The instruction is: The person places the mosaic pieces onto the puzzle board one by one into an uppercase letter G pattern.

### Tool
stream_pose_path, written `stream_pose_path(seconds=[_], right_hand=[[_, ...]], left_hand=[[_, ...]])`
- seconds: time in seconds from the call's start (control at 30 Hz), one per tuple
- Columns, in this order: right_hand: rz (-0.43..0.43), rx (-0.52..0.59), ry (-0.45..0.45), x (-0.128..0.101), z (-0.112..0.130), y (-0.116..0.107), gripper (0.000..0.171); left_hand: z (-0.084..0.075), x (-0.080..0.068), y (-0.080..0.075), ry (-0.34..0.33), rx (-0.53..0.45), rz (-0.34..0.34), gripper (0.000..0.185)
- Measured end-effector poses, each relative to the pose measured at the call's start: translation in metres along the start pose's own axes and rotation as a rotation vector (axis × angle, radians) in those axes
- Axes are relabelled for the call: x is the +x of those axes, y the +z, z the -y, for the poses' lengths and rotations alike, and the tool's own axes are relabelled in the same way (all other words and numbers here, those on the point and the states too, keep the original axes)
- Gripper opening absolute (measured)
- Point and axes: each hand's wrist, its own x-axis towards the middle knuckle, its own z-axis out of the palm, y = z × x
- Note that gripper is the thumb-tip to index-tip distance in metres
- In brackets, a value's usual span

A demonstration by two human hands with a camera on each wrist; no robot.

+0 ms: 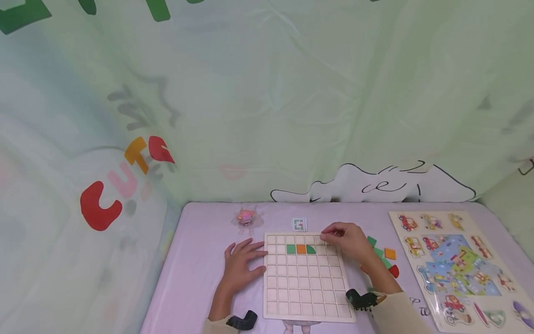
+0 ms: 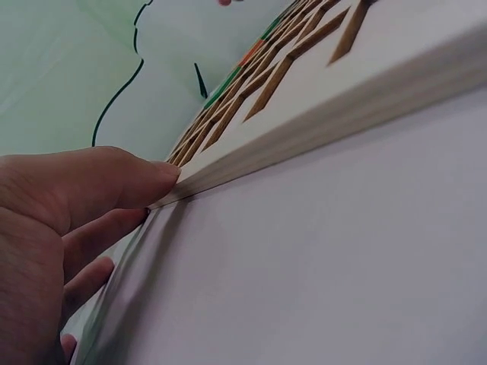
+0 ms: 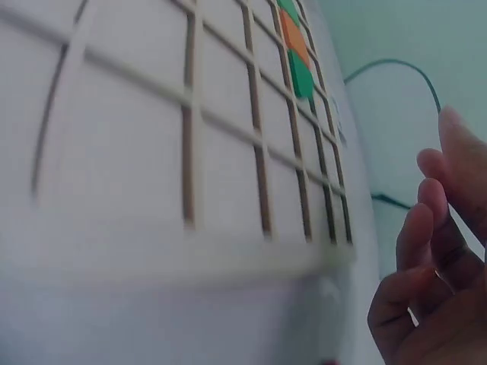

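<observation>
Both hands [image 1: 242, 264] [image 1: 348, 241], grid board [image 1: 306, 283] between

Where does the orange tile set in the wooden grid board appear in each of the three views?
Head: orange tile, upper board, between two green tiles.
Left wrist: a thin orange sliver near the top, beyond the board's edge.
Right wrist: top centre-right, between green tiles.
Shared landmark: the wooden grid board.

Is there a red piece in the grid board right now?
No, the board holds only three pieces in one row: a green square, an orange square and a green quarter-round.
</observation>
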Motion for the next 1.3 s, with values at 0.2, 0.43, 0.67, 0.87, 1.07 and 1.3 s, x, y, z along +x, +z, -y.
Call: stream_pose_path(seconds=[0.2,0.43,0.67,0.87,1.07,1.3], right_hand=[[-0.057,-0.055,0.02,-0.009,-0.027,-0.037,0.038],[-0.109,-0.164,0.087,-0.02,-0.055,-0.066,0.048],[-0.14,-0.235,0.191,-0.028,-0.069,-0.08,0.051],[-0.124,-0.197,0.246,-0.03,-0.078,-0.082,0.05],[-0.078,-0.182,0.256,-0.031,-0.087,-0.081,0.051],[-0.09,-0.144,0.268,-0.031,-0.096,-0.076,0.049]], left_hand=[[0.002,0.0,0.003,0.007,0.025,-0.006,0.038],[0.005,-0.001,0.005,0.02,0.065,-0.03,0.038],[0.002,0.0,0.002,0.004,0.044,-0.007,0.038],[-0.002,-0.001,-0.001,0.008,0.028,-0.014,0.038],[-0.003,-0.002,-0.002,0.004,0.028,-0.011,0.038],[-0.002,-0.001,-0.001,0.006,0.016,-0.003,0.038]])
